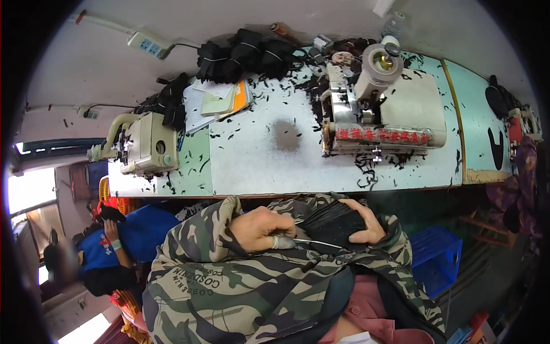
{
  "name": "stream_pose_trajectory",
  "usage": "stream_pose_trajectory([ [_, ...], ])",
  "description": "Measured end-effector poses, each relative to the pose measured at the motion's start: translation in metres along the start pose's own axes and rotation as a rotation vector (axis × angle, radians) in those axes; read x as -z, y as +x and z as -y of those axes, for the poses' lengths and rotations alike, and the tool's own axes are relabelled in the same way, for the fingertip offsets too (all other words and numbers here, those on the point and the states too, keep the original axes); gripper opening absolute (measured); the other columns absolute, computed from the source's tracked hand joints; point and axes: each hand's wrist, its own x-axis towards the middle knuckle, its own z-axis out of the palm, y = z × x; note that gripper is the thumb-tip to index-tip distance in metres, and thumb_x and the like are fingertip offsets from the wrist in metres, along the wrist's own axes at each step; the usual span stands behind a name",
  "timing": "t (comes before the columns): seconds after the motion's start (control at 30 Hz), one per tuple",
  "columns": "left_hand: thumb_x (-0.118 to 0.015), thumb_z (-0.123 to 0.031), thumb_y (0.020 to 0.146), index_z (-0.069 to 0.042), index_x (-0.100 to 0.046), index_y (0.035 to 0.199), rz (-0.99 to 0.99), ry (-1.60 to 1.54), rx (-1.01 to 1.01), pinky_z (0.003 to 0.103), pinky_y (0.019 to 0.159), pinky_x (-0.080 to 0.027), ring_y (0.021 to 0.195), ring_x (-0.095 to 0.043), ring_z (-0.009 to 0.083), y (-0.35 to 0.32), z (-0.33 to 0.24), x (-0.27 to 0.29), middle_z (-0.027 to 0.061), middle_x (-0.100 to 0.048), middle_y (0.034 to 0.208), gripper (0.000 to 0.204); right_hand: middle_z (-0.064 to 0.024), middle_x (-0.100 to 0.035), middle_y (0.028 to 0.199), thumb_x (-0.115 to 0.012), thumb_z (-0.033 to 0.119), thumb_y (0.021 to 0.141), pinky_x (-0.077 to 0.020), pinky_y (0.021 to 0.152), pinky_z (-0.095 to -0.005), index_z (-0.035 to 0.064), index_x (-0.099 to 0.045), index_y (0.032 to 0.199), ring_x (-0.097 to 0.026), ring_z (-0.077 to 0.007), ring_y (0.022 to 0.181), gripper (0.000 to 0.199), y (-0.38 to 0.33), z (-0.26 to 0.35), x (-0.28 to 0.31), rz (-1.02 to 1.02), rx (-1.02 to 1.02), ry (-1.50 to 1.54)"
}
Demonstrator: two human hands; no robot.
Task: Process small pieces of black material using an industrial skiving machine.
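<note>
You are holding a black fabric bundle (327,222) between your two hands, in front of your camouflage jacket (229,286) and just below the table (252,172) edge beyond your fingertips. Its many thin layers are lying in fine, close folds, so it is probably going to feel light and soft, giving under pressure rather than breaking. The layers are likely to be slipping over one another if your grip is loosening, so the surest hold is probably across the whole stack, fingers on one face and thumb on the other, close to where it gathers.

Your right hand (368,222) is clamping the bundle that way: the fingers are wrapping its far edge, the thumb is pressing on the side nearer you, and they are standing apart only by the bundle's thickness. Your left hand (261,229) is curling nearly into a fist, thumb and forefinger closing together on a thin white cord (318,242). The cord is running from that pinch across the near face of the bundle toward your right thumb. A grey wrap (283,243) is covering your left thumb. Whether the curled left fingers are also touching fabric, you cannot tell from this view.
</note>
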Motion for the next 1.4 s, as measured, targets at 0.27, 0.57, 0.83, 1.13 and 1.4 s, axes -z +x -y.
stream_pose_trajectory([
  [0.27, -0.064, -0.01, 0.077, -0.001, -0.059, 0.086, -0.089, 0.034, -0.397, 0.034, 0.066, -0.044, 0.072, -0.058, 0.0258, 0.005, -0.004, -0.016, 0.0121, -0.059, 0.077, 0.014, -0.0134, -0.055, 0.111, -0.059, 0.023, 0.076, -0.0407, 0.091, -0.0328, -0.0042, -0.041, 0.124, -0.054, -0.0212, 0.099, 0.058, 0.056, -0.032, 0.01, 0.038, 0.245, 0.463],
  [0.57, -0.069, -0.012, 0.068, -0.005, -0.064, 0.077, -0.963, 0.422, 0.066, 0.031, 0.063, -0.045, 0.07, -0.057, 0.0198, 0.025, 0.192, 0.106, 0.0092, -0.058, 0.08, 0.013, -0.0192, -0.057, 0.1, -0.075, 0.034, 0.065, -0.0446, 0.082, -0.0335, -0.0089, -0.045, 0.113, -0.057, -0.026, 0.092, 0.071, 0.184, -0.028, -0.014, -0.819, 0.183, -0.542],
  [0.83, -0.067, -0.035, 0.074, -0.002, -0.059, 0.1, -0.944, 0.276, 0.487, 0.034, 0.065, -0.048, 0.068, -0.063, 0.0257, 0.08, 0.247, 0.063, 0.0162, -0.064, 0.081, 0.043, -0.0318, -0.036, 0.12, -0.075, 0.031, 0.06, -0.0346, 0.095, -0.0425, -0.0116, -0.018, 0.129, -0.038, -0.0421, 0.113, 0.098, 0.234, -0.084, -0.014, -0.865, 0.176, -1.044],
  [1.13, -0.079, -0.025, 0.062, 0.002, -0.061, 0.102, -0.781, 0.041, 0.249, 0.031, 0.072, -0.05, 0.079, -0.064, 0.0195, 0.068, 0.264, 0.077, 0.0143, -0.066, 0.087, 0.051, -0.0281, -0.042, 0.115, -0.076, 0.03, 0.057, -0.0384, 0.092, -0.0422, -0.0084, -0.027, 0.125, -0.044, -0.0404, 0.107, 0.092, 0.232, -0.104, 0.004, -0.702, 0.208, -1.057],
  [1.4, -0.076, -0.016, 0.068, 0.002, -0.061, 0.104, -0.771, -0.02, 0.19, 0.026, 0.073, -0.049, 0.077, -0.06, 0.0118, 0.072, 0.28, 0.077, 0.0094, -0.066, 0.087, 0.043, -0.0278, -0.04, 0.115, -0.078, 0.036, 0.056, -0.0383, 0.092, -0.0418, -0.0083, -0.027, 0.125, -0.044, -0.0402, 0.106, 0.097, 0.236, -0.115, 0.001, -0.829, 0.147, -1.008],
])
